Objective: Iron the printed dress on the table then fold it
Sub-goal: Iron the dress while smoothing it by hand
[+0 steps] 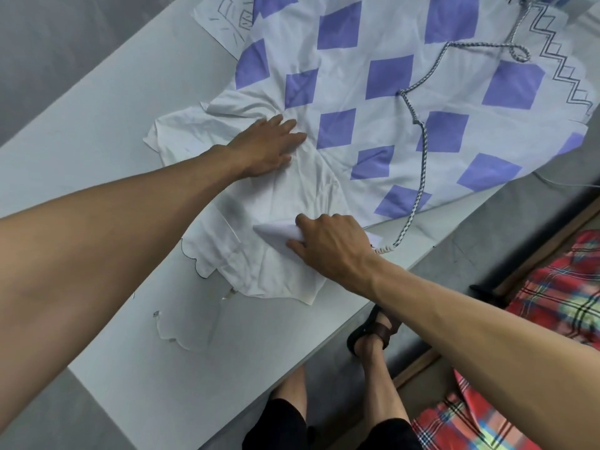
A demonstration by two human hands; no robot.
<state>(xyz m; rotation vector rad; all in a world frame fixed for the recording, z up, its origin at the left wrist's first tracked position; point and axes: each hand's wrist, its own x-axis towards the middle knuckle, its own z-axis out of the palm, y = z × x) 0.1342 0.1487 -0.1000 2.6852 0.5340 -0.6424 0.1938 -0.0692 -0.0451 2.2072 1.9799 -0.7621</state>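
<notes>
We see the printed dress (389,76) (white with purple squares) spread across the grey table (113,118). The left hand (266,146) presses flat on its creased white part, fingers straight and slightly apart. The right hand (331,245) has its fingers curled round the white iron (276,233) on the dress, and the iron's braided cord (422,151) lies across the print.

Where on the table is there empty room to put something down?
Bare table lies left of the dress, beyond the left hand, and along the near edge below its hem. Around the iron, right hand and cord it's crowded.
</notes>
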